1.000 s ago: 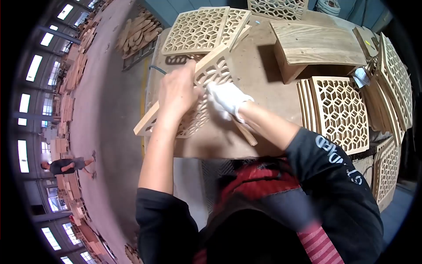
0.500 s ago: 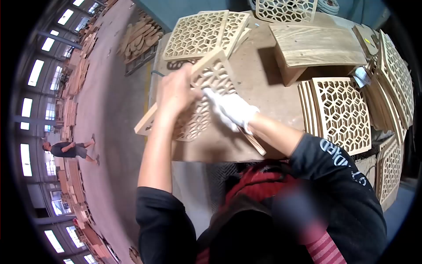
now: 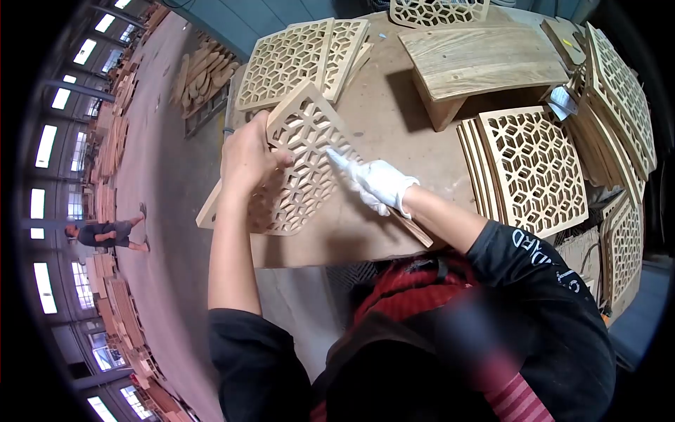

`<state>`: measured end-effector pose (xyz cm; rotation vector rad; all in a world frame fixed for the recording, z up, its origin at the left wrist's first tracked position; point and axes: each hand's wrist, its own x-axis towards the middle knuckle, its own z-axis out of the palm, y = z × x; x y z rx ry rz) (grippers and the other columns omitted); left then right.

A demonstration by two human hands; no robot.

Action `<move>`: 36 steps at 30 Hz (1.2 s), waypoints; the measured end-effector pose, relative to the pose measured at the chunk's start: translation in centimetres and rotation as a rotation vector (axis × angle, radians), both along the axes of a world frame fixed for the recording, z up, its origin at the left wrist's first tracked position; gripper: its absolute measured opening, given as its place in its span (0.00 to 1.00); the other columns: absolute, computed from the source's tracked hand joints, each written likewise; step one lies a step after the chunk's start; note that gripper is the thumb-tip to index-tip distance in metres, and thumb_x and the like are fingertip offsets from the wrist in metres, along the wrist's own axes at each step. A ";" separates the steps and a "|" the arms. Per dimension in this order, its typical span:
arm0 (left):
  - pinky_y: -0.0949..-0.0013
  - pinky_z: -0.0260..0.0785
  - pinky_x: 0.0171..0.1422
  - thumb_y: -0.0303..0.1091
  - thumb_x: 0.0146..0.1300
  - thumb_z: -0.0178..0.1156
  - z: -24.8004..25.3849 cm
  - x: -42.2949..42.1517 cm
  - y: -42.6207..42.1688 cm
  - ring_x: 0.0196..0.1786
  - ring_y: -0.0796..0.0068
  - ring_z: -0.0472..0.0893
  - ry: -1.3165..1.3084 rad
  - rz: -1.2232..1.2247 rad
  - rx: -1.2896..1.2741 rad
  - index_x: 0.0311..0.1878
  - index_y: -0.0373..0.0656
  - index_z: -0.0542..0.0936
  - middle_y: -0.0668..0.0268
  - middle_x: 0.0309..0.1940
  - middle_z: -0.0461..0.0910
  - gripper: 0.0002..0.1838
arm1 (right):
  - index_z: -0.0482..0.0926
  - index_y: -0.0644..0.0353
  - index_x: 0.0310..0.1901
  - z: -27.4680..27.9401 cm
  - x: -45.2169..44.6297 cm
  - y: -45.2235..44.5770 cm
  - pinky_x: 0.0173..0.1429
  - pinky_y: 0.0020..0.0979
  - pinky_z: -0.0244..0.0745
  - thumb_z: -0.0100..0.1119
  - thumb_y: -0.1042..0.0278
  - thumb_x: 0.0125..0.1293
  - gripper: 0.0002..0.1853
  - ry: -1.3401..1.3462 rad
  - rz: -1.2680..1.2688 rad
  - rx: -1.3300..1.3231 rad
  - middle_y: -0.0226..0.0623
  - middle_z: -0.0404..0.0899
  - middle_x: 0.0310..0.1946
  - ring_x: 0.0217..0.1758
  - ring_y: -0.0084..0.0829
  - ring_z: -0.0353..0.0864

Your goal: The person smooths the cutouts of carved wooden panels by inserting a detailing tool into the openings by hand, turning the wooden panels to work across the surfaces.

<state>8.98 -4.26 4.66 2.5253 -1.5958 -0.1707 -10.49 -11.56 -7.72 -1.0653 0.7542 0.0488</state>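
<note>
My bare left hand [image 3: 249,156] grips the upper left edge of a wooden lattice panel [image 3: 309,165], thumb over its face. The panel is cut with a star-like geometric pattern and stands tilted above the table. My right hand [image 3: 380,184], in a white glove, is closed round a thin wooden strip [image 3: 413,231] whose end sticks out toward me. One gloved finger points at the panel's openings; whether it touches them I cannot tell. The strip's other end is hidden.
More lattice panels [image 3: 285,63] lie at the back left of the table [image 3: 394,151]. A small wooden stool [image 3: 485,60] stands at the back. Stacked panels [image 3: 538,169] and upright panels [image 3: 622,98] fill the right side. A person [image 3: 105,233] walks on the floor at left.
The panel and my left hand have shifted left in view, and the panel's face shows more fully. My gloved hand has moved slightly right, still holding the strip.
</note>
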 end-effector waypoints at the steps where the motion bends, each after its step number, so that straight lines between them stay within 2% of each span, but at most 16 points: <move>1: 0.52 0.73 0.52 0.31 0.41 0.77 0.1 -0.2 0.0 0.46 0.47 0.83 -0.007 -0.004 0.001 0.52 0.43 0.78 0.51 0.38 0.85 0.30 | 0.76 0.56 0.35 -0.1 0.3 0.1 0.15 0.29 0.56 0.47 0.38 0.74 0.27 -0.004 -0.011 0.025 0.26 0.63 0.12 0.10 0.22 0.58; 6: 0.51 0.72 0.51 0.31 0.41 0.77 -0.2 0.3 0.0 0.46 0.46 0.83 -0.033 -0.016 -0.011 0.50 0.41 0.78 0.50 0.38 0.84 0.29 | 0.76 0.55 0.33 2.6 -0.1 0.1 0.16 0.28 0.56 0.46 0.38 0.75 0.26 -0.085 -0.006 -0.015 0.26 0.65 0.14 0.12 0.21 0.60; 7: 0.51 0.72 0.51 0.31 0.41 0.77 -0.2 0.3 0.0 0.46 0.46 0.83 -0.036 -0.014 -0.013 0.49 0.41 0.78 0.50 0.38 0.84 0.29 | 0.78 0.59 0.34 1.3 0.2 -0.2 0.21 0.33 0.64 0.46 0.39 0.74 0.28 -0.055 0.026 -0.131 0.33 0.72 0.17 0.15 0.30 0.68; 9: 0.51 0.72 0.51 0.32 0.41 0.77 -0.2 0.3 -0.1 0.46 0.46 0.83 -0.010 -0.007 -0.016 0.49 0.41 0.78 0.49 0.38 0.84 0.29 | 0.79 0.62 0.35 0.6 1.0 -0.2 0.28 0.39 0.70 0.47 0.42 0.74 0.27 -0.116 0.054 -0.384 0.41 0.77 0.21 0.21 0.40 0.74; 12: 0.51 0.72 0.51 0.32 0.41 0.77 -0.5 0.6 0.0 0.46 0.46 0.83 -0.066 -0.022 -0.023 0.49 0.41 0.78 0.49 0.37 0.84 0.29 | 0.81 0.66 0.39 1.8 2.1 -0.2 0.43 0.49 0.75 0.44 0.51 0.75 0.24 -0.054 0.168 -1.039 0.52 0.83 0.31 0.36 0.55 0.82; 14: 0.51 0.72 0.51 0.32 0.42 0.77 -0.5 0.7 0.0 0.46 0.46 0.82 -0.009 0.000 -0.027 0.49 0.41 0.77 0.49 0.37 0.84 0.29 | 0.83 0.65 0.44 4.3 1.7 0.0 0.44 0.50 0.77 0.42 0.57 0.76 0.22 0.111 0.257 -1.102 0.52 0.84 0.34 0.37 0.53 0.83; 15: 0.50 0.72 0.51 0.32 0.42 0.77 -0.4 0.7 -0.1 0.46 0.46 0.82 0.020 0.007 -0.030 0.49 0.41 0.77 0.49 0.36 0.84 0.29 | 0.84 0.63 0.43 4.7 1.9 -0.2 0.44 0.47 0.79 0.43 0.56 0.76 0.21 0.154 0.314 -1.147 0.52 0.85 0.36 0.39 0.51 0.85; 19: 0.50 0.72 0.50 0.32 0.43 0.77 -0.3 0.4 0.1 0.45 0.45 0.82 -0.035 -0.013 -0.047 0.48 0.40 0.76 0.48 0.35 0.84 0.28 | 0.83 0.63 0.39 5.7 1.6 -0.1 0.47 0.50 0.78 0.46 0.55 0.72 0.20 0.120 0.253 -1.189 0.54 0.84 0.34 0.39 0.53 0.85; 22: 0.50 0.72 0.50 0.32 0.43 0.77 -0.2 -0.3 0.2 0.45 0.45 0.82 -0.071 0.012 -0.015 0.46 0.40 0.76 0.48 0.35 0.83 0.27 | 0.84 0.62 0.38 5.1 3.9 -0.5 0.45 0.48 0.80 0.48 0.58 0.70 0.18 0.090 0.322 -1.374 0.54 0.85 0.34 0.38 0.53 0.85; 23: 0.50 0.72 0.50 0.32 0.43 0.77 -0.2 -0.5 0.3 0.44 0.45 0.82 -0.084 0.008 -0.014 0.46 0.39 0.76 0.48 0.34 0.83 0.26 | 0.85 0.61 0.38 4.4 5.5 -0.7 0.45 0.47 0.81 0.53 0.63 0.65 0.13 0.112 0.302 -1.369 0.53 0.85 0.35 0.39 0.52 0.86; 24: 0.50 0.71 0.50 0.32 0.44 0.77 -0.3 -0.5 0.4 0.44 0.45 0.82 -0.097 0.006 -0.014 0.45 0.39 0.75 0.48 0.34 0.83 0.26 | 0.86 0.61 0.39 5.4 6.0 -1.1 0.45 0.45 0.82 0.55 0.67 0.62 0.11 0.152 0.434 -1.431 0.52 0.85 0.35 0.40 0.52 0.86; 26: 0.49 0.71 0.50 0.32 0.44 0.76 -0.3 -0.8 0.6 0.44 0.45 0.82 -0.100 -0.004 -0.015 0.45 0.39 0.75 0.49 0.34 0.83 0.25 | 0.87 0.61 0.43 6.2 6.7 -1.8 0.49 0.43 0.82 0.56 0.65 0.62 0.13 0.157 0.533 -1.351 0.50 0.85 0.47 0.48 0.49 0.86; 27: 0.49 0.71 0.49 0.32 0.44 0.76 -0.1 -1.0 0.6 0.44 0.46 0.82 -0.089 -0.014 -0.017 0.44 0.40 0.75 0.49 0.33 0.83 0.24 | 0.86 0.60 0.44 7.0 6.3 -1.6 0.51 0.44 0.81 0.54 0.65 0.64 0.14 0.198 0.552 -1.313 0.50 0.85 0.48 0.48 0.49 0.86; 30: 0.50 0.72 0.48 0.31 0.44 0.74 -0.2 -1.4 1.0 0.43 0.47 0.82 -0.015 -0.105 -0.079 0.44 0.43 0.79 0.52 0.33 0.83 0.21 | 0.85 0.62 0.38 3.9 4.6 -0.5 0.45 0.46 0.81 0.52 0.64 0.65 0.13 0.120 0.342 -1.313 0.53 0.85 0.36 0.40 0.52 0.86; 34: 0.50 0.72 0.48 0.30 0.43 0.74 -0.7 -2.1 1.5 0.42 0.49 0.82 -0.023 -0.138 -0.078 0.45 0.47 0.81 0.54 0.33 0.84 0.22 | 0.83 0.61 0.40 3.0 2.5 0.8 0.46 0.49 0.79 0.42 0.59 0.72 0.19 0.022 0.317 -1.374 0.53 0.84 0.35 0.39 0.53 0.84; 36: 0.50 0.72 0.47 0.30 0.44 0.74 -0.6 -2.2 1.5 0.42 0.49 0.82 -0.053 -0.128 -0.089 0.45 0.47 0.81 0.54 0.33 0.84 0.22 | 0.82 0.61 0.47 2.6 1.1 2.2 0.45 0.50 0.79 0.41 0.58 0.74 0.20 0.044 0.222 -1.282 0.53 0.84 0.35 0.37 0.54 0.84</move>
